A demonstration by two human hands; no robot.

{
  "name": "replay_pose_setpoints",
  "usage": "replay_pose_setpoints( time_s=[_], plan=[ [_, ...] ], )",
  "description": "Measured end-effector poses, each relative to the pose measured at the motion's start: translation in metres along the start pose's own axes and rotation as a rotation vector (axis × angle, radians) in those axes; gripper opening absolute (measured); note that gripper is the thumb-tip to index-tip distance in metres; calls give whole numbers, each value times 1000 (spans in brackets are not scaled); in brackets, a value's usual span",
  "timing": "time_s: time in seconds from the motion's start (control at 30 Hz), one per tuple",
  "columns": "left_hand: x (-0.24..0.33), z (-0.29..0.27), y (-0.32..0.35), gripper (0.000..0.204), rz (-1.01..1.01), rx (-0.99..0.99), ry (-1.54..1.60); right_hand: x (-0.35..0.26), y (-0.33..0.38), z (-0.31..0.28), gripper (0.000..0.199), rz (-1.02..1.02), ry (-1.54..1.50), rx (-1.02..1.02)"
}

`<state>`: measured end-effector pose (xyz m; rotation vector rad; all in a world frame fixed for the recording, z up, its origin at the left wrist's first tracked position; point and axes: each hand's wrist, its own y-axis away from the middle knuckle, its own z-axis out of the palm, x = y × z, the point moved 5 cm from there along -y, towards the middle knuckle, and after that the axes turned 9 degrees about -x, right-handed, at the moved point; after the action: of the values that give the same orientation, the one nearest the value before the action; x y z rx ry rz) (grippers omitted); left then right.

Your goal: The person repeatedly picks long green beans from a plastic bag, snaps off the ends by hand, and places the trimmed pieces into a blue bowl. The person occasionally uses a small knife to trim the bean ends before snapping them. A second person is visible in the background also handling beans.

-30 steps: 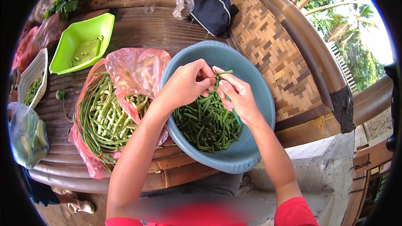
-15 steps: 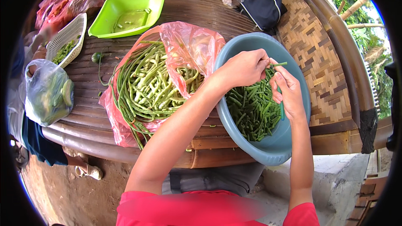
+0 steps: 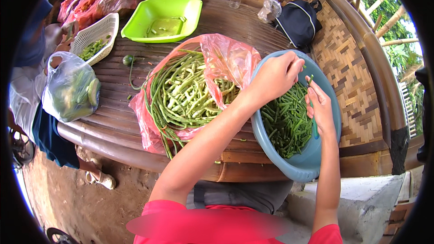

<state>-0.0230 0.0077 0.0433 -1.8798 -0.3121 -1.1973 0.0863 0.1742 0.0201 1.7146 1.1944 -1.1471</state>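
Note:
Over the blue basin (image 3: pixel 333 95), my left hand (image 3: pixel 279 76) is closed in a pinch, with a bit of green bean (image 3: pixel 304 67) showing at its fingertips. Close by on its right, my right hand (image 3: pixel 322 107) is closed around a green bean (image 3: pixel 310 79) whose end sticks up past the fingers. A slim teal handle (image 3: pixel 315 129) pokes out below that palm; the tool's other end is hidden. Below both hands, many cut green beans (image 3: pixel 287 124) fill the basin. Left of it, long uncut beans (image 3: pixel 192 90) lie in an opened pink plastic bag (image 3: pixel 228 58).
A lime-green tray (image 3: pixel 194 11) holds a few bean pieces. Farther left are a white basket (image 3: pixel 113 25), a clear bag of vegetables (image 3: pixel 72 92) and a person's leg (image 3: pixel 56 138). A black backpack (image 3: pixel 296 22) rests by the woven wall (image 3: pixel 348 72).
My hands have moved apart; the bean piece that stretched between them now shows separate ends. The view has shifted, so the table's things sit farther right.

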Motion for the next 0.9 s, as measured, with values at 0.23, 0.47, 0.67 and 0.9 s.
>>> replay_pose_setpoints(
  time_s=[0.23,0.47,0.67,0.9],
  plan=[
    [28,-83,80,10,-10,206,-328,15,2,-10,55,155,165,-7],
    [19,-172,134,21,-220,192,-599,17,-2,-14,62,74,482,-9],
    [-8,-225,163,31,-387,119,-818,-2,5,-6,65,-82,1037,180],
    [-22,-221,181,31,-476,43,-1227,-2,7,-2,59,-26,1072,134]
  ],
)
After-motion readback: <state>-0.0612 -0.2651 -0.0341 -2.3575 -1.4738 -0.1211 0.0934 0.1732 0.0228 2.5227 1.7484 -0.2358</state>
